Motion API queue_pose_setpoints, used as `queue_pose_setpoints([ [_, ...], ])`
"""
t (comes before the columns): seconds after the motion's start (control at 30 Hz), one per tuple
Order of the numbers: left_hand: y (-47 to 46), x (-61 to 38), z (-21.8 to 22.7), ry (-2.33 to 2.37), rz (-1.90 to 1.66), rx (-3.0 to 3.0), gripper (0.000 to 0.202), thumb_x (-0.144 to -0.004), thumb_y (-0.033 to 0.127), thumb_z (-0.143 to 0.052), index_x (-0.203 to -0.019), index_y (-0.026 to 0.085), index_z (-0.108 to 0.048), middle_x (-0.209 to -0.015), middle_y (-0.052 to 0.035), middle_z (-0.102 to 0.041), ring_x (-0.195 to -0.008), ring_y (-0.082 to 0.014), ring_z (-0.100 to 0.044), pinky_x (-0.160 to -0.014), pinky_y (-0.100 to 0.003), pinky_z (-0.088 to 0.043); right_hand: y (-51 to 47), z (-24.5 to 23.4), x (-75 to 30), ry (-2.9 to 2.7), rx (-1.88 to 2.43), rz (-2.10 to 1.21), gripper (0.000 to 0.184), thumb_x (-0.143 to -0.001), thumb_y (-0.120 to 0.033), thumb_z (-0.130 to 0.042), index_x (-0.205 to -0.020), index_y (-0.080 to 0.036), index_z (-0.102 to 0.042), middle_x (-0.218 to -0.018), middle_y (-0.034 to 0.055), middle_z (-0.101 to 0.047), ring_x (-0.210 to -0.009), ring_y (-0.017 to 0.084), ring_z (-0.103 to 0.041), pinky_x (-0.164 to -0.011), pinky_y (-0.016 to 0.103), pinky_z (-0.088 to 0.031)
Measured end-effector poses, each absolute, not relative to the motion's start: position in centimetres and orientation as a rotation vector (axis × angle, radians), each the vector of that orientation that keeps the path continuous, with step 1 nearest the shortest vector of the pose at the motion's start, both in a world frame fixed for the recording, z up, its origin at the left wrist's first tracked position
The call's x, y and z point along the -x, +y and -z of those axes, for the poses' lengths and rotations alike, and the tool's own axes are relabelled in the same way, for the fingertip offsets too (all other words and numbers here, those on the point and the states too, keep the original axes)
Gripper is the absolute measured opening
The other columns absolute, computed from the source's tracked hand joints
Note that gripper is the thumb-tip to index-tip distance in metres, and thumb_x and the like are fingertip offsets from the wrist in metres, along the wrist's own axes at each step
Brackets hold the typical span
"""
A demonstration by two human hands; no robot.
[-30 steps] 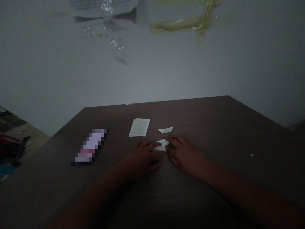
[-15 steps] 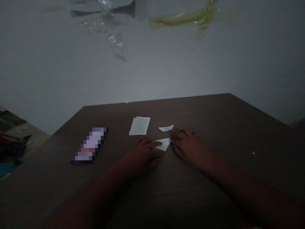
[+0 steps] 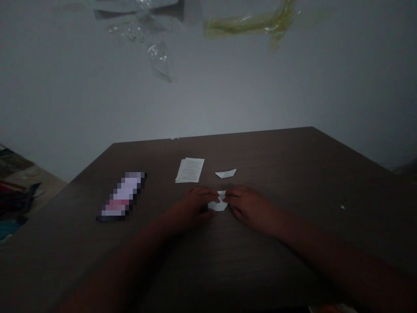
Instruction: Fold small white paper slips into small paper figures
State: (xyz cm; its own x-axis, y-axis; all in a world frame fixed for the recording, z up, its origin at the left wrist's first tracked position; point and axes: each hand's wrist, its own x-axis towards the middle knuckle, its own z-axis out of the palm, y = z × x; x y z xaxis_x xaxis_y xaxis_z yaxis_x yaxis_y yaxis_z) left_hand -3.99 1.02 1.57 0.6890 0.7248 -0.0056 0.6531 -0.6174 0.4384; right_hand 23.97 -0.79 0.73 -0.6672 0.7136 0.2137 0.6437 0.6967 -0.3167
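Observation:
A small folded piece of white paper [image 3: 219, 203] lies on the dark wooden table [image 3: 293, 174]. My left hand [image 3: 192, 208] and my right hand [image 3: 249, 206] meet over it, the fingertips of both pinched on its edges, so most of it is hidden. A second small folded paper piece [image 3: 225, 173] lies just beyond my hands. A flat stack of printed paper slips [image 3: 190, 170] lies to the left of that piece.
A blurred-out rectangular object [image 3: 123, 196] lies on the table's left part. A tiny white scrap [image 3: 342, 207] sits at the right. Clear plastic [image 3: 153, 48] and yellow-green tape [image 3: 250, 26] hang on the grey wall. Clutter [image 3: 13, 200] lies on the floor at left.
My right hand moved back in to the left and took hold of the paper again. Both hands now cover more of it than half a second ago.

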Motion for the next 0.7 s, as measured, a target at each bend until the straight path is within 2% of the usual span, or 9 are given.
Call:
queue_pose_setpoints([
  [0.2,1.1,4.3,-1.8,1.057,-0.215,-2.591,0.040,-0.108,0.019,-0.081,-0.147,0.027,-0.081,-0.159,-0.0114,-0.080,-0.154,-0.0343,-0.072,-0.137,-0.059,-0.051,-1.1,-1.1,-24.2,-2.653,1.043,-0.362,0.042,-0.111,-0.007,-0.064,-0.140,-0.025,-0.089,-0.144,0.0142,-0.086,-0.132,0.032,-0.082,-0.122,0.053,-0.063],
  [0.37,0.7,4.3,-2.9,1.001,-0.120,-2.578,0.041,-0.105,0.016,-0.081,-0.145,0.025,-0.083,-0.162,-0.0121,-0.079,-0.155,-0.0354,-0.072,-0.146,-0.069,-0.035,-1.7,-1.6,-24.4,-2.686,1.036,-0.382,0.041,-0.111,-0.008,-0.066,-0.139,-0.027,-0.089,-0.147,0.0119,-0.087,-0.135,0.031,-0.082,-0.125,0.051,-0.061],
  [0.47,0.4,4.3,-3.3,0.991,-0.082,-2.572,0.045,-0.104,0.013,-0.079,-0.146,0.026,-0.083,-0.164,-0.0128,-0.078,-0.157,-0.0359,-0.071,-0.148,-0.071,-0.030,-1.8,-1.8,-24.4,-2.682,1.044,-0.371,0.038,-0.112,-0.010,-0.066,-0.136,-0.026,-0.090,-0.143,0.0118,-0.088,-0.133,0.031,-0.082,-0.125,0.052,-0.061],
  [0.7,0.4,3.6,-3.2,1.005,-0.121,-2.632,0.045,-0.101,0.011,-0.077,-0.142,0.029,-0.083,-0.152,-0.0090,-0.084,-0.146,-0.0342,-0.077,-0.142,-0.066,-0.041,-1.8,-2.2,-24.2,-2.724,1.019,-0.363,0.033,-0.112,-0.010,-0.065,-0.126,-0.025,-0.091,-0.137,0.0113,-0.089,-0.128,0.030,-0.083,-0.124,0.054,-0.061],
])
